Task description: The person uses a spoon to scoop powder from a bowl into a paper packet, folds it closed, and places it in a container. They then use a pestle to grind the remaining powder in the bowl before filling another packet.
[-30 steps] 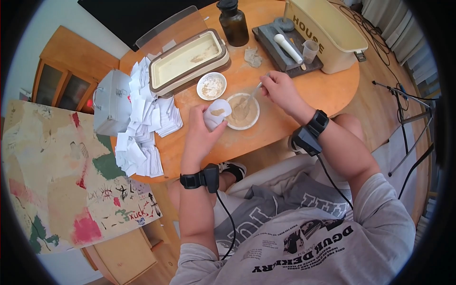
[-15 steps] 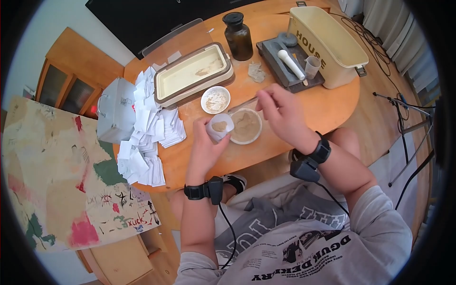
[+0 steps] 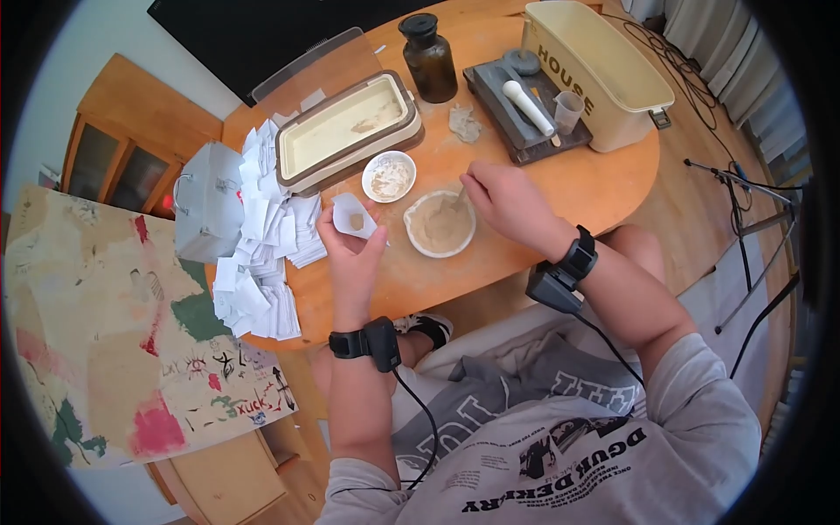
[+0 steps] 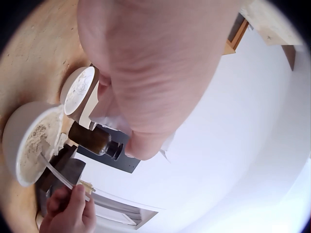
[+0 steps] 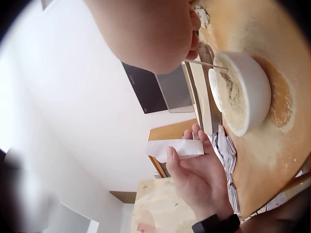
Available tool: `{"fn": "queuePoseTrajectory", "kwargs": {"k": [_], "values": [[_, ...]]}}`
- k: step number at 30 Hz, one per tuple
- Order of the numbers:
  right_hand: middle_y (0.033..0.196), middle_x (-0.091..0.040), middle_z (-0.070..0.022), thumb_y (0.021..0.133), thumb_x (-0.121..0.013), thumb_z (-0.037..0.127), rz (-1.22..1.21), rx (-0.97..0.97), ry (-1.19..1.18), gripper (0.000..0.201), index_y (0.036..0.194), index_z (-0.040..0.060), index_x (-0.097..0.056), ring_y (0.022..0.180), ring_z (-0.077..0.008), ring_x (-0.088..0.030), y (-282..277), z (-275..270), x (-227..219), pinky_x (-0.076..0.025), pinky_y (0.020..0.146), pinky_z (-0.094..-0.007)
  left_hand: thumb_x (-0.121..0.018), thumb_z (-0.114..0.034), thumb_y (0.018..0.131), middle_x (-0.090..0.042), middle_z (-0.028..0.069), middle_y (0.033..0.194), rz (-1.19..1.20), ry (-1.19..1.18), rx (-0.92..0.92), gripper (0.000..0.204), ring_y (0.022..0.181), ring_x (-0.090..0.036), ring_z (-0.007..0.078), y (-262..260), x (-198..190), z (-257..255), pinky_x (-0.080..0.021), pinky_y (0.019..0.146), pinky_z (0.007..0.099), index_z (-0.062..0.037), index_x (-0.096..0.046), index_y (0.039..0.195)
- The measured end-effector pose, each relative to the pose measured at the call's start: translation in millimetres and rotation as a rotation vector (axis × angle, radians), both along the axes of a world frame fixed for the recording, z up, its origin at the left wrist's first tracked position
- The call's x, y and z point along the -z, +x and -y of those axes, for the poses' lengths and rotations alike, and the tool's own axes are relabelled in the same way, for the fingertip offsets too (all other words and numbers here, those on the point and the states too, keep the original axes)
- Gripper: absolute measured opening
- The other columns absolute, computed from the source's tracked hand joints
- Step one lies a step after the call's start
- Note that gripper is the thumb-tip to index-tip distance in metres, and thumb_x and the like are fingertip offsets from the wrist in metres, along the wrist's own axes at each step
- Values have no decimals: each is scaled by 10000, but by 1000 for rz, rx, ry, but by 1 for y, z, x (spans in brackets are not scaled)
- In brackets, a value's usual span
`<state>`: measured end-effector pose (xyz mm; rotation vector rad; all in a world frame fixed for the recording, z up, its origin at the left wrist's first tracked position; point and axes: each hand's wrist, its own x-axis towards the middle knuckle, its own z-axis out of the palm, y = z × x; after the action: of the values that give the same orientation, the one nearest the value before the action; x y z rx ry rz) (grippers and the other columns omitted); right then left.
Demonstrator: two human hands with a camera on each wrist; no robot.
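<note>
My left hand [image 3: 354, 262] holds a small folded white paper packet [image 3: 342, 210] left of the white mortar; a little tan powder shows in its open mouth. In the right wrist view, the thumb lies across the paper [image 5: 180, 147]. My right hand [image 3: 518, 208] pinches the thin handle of a spoon [image 4: 59, 176] at the mortar's right side. The spoon's far end sits in the tan powder [image 4: 36, 143] inside the mortar [image 3: 442, 255]. Behind the mortar stands a smaller white bowl [image 3: 390, 199] with pale powder.
Piled white paper packets [image 3: 276, 302] and a metal case [image 3: 207, 206] lie left. Behind are a cream tray [image 3: 287, 162] with brown edging and a dark bottle [image 3: 429, 61]. A white pestle [image 3: 528, 107], a plastic cup [image 3: 569, 112] and a cream HOUSE bin [image 3: 604, 96] stand right.
My left hand has drawn the paper packet left, away from the mortar's rim. My right hand moved the spoon to the packet's mouth, then back into the mortar.
</note>
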<state>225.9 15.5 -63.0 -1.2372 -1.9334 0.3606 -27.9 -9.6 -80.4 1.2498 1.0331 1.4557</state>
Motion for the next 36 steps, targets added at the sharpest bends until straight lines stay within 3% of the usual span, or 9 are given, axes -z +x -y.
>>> {"fn": "queuePoseTrajectory", "kwargs": {"k": [5, 10, 21, 23, 26, 30, 33, 35, 36], "values": [[686, -658, -148, 1003, -562, 220, -259, 41, -462, 288, 857, -18, -630, 631, -274, -642, -2, -6, 18, -499, 629, -385, -700, 24, 866, -530, 137, 1282, -157, 0, -12, 651, 1198, -542, 205, -6, 8, -2, -455, 1016, 352, -53, -323, 1391], [691, -684, -122, 1007, -542, 222, -340, 57, -519, 308, 838, -17, -639, 650, -261, -675, -2, -10, 32, -524, 655, -378, -798, -106, 824, -519, 118, 1252, -636, -57, 45, 644, 1159, -540, 198, 2, -3, 5, -460, 990, 358, -23, -407, 1329], [672, -659, -57, 1002, -558, 235, -583, 113, -670, 320, 817, -12, -640, 584, -134, -588, 2, -18, 23, -478, 569, -312, -812, -191, 817, -540, 176, 1222, -844, 33, 32, 613, 1138, -559, 290, -1, -3, 7, -467, 979, 386, -6, -458, 1282], [687, -599, -16, 1025, -563, 209, -676, 122, -679, 262, 822, 44, -587, 527, -64, -488, 3, -20, 13, -370, 470, -213, -809, -197, 820, -544, 180, 1218, -854, 32, 36, 609, 1137, -561, 297, -2, -3, 6, -468, 979, 392, -8, -459, 1281], [664, -645, -40, 1010, -565, 225, -759, 107, -689, 322, 791, -5, -617, 552, -98, -557, 8, -21, -1, -447, 513, -270, -808, -202, 821, -553, 182, 1205, -860, 25, 39, 596, 1132, -566, 301, -1, -2, 6, -468, 977, 392, -10, -467, 1271], [670, -641, -33, 1013, -571, 219, -805, 94, -677, 306, 814, -8, -613, 556, -91, -558, 1, -22, -11, -449, 517, -280, -806, -192, 819, -560, 175, 1200, -860, 46, 36, 581, 1126, -568, 300, 2, -2, 6, -468, 976, 391, -11, -473, 1261], [673, -642, -73, 1016, -575, 209, -676, 119, -556, 276, 848, -6, -611, 539, -157, -582, -19, -14, -12, -463, 526, -321, -803, -184, 819, -562, 170, 1201, -847, 55, 44, 575, 1124, -570, 296, 5, -1, 5, -468, 976, 389, -13, -474, 1259], [682, -631, -139, 1004, -599, 185, -389, -9, -211, 222, 873, 8, -622, 556, -268, -606, -36, 6, -14, -479, 549, -371, -801, -180, 819, -563, 167, 1202, -834, 53, 52, 573, 1122, -572, 292, 10, -2, 5, -468, 975, 386, -14, -474, 1259], [682, -631, -139, 1004, -599, 185, -390, -10, -213, 222, 873, 8, -622, 556, -268, -606, -37, 10, -15, -479, 549, -371, -801, -173, 813, -549, 191, 1188, -794, 26, 55, 571, 1124, -554, 338, 12, -6, 6, -456, 986, 402, 1, -472, 1246]]}}
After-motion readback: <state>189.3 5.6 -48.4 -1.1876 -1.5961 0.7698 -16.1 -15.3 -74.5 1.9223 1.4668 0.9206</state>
